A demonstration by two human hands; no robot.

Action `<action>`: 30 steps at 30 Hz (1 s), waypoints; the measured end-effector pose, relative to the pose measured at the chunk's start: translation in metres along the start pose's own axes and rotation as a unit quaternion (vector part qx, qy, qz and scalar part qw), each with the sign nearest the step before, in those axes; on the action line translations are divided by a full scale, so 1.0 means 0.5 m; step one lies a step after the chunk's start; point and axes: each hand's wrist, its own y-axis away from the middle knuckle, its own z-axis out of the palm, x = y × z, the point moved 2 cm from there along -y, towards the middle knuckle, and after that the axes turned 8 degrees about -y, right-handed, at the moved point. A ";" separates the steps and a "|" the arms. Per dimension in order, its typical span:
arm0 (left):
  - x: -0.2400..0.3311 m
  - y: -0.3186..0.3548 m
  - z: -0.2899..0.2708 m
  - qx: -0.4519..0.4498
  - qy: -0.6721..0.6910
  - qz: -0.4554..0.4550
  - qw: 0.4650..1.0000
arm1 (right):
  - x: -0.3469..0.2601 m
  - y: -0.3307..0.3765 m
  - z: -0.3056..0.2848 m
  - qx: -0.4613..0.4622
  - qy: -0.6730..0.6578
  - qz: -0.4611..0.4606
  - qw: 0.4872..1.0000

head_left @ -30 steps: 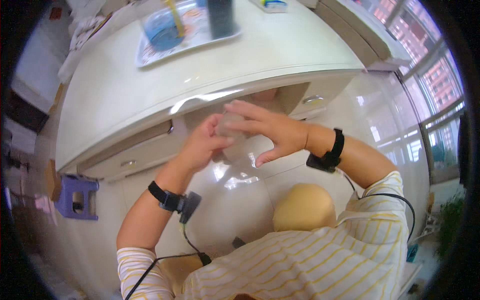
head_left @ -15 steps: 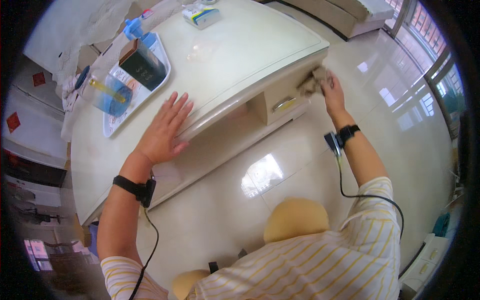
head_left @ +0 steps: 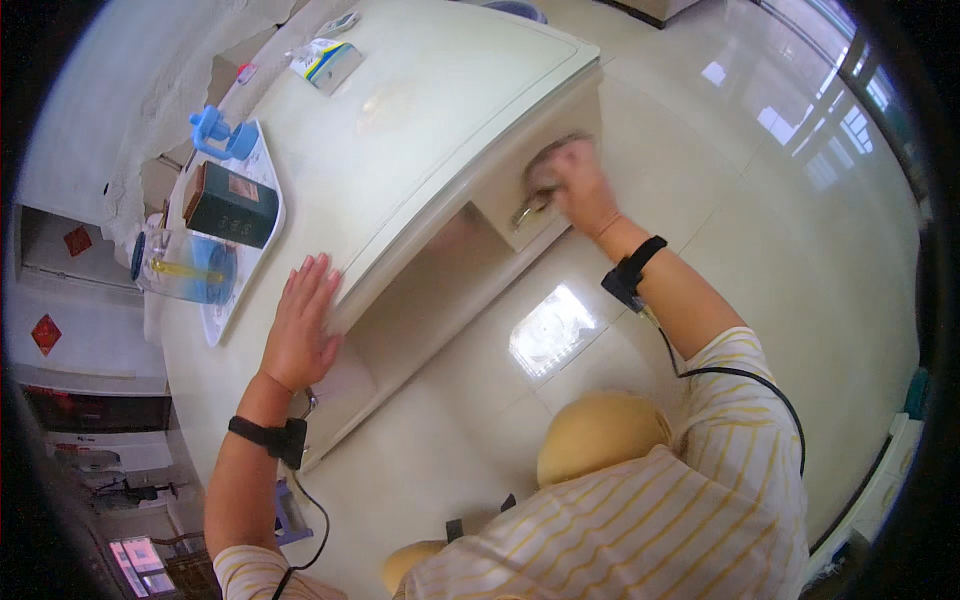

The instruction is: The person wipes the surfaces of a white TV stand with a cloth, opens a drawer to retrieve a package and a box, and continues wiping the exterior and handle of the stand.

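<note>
My right hand (head_left: 588,190) is smeared by motion and closed on a grey-brown cloth (head_left: 545,168), pressed to the drawer front at the right end of a cream table (head_left: 440,110). Just below the cloth is the drawer's metal handle (head_left: 530,209), partly covered by my fingers. My left hand (head_left: 302,325) lies flat along the table's near edge, fingers stretched out and holding nothing. Beyond it stands a white tray (head_left: 278,208) bearing a dark green box (head_left: 236,206), a clear blue-tinted jug (head_left: 185,268) on its side or strongly tilted in view, and a light-blue plastic piece (head_left: 222,135).
A soft pack of tissues (head_left: 326,65) lies at the table's far left. Under the tabletop is an open shelf (head_left: 420,275) beside the drawer. Glossy floor tiles (head_left: 680,130) spread to the right. Black cables (head_left: 735,370) run from both wrist straps along my arms.
My right hand and the cloth have moved left and down across the drawer front to the handle. The left hand stays flat at the edge. The whole view has turned and shifted.
</note>
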 end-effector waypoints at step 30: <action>0.010 0.001 0.007 0.045 -0.003 0.026 0.999 | 0.214 0.157 0.084 0.199 -0.021 0.426 0.882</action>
